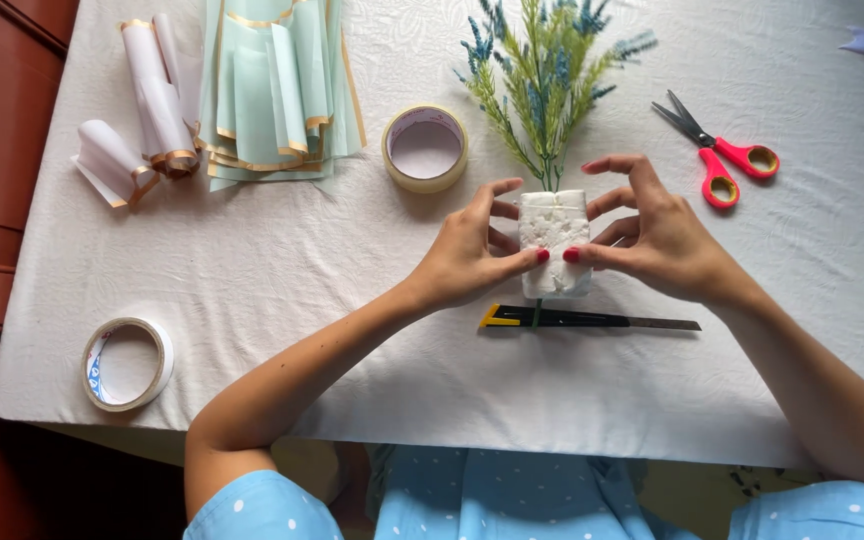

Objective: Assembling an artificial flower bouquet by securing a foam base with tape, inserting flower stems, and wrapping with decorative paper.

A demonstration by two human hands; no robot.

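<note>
**Two hands steadying a white foam block with a sprig set in its far end**

Left to right. At the near left edge of the white-clothed table point(252, 300) lies a tape roll point(127, 364) flat on its side, apart from the work and within the left arm's reach. Far left, curled white wrapping sheets with gold edges point(147, 100) rest beside a folded stack of pale mint wrapping sheets point(277, 85), both pushed toward the far edge so the middle stays free. A second, clear tape roll point(425, 148) lies just far-left of the hands.

At centre, the left hand point(467, 250) and right hand point(657, 235) hold a white foam block point(555, 232) between them. Each hand is partly closed: thumb tip pressed on the block's top face, the two thumbs nearly meeting, and the remaining fingers curved round the sides, some lifted clear. The paired grip appears to keep the block from shifting or tipping. An artificial green and blue sprig point(550, 60) rises from the block's far end, its stem entering the foam there.

Just near of the block lies a utility knife point(592, 321), blade extended toward the right, parallel to the table edge. Far right, red-handled scissors point(717, 150) lie closed, well apart from the hands.
</note>
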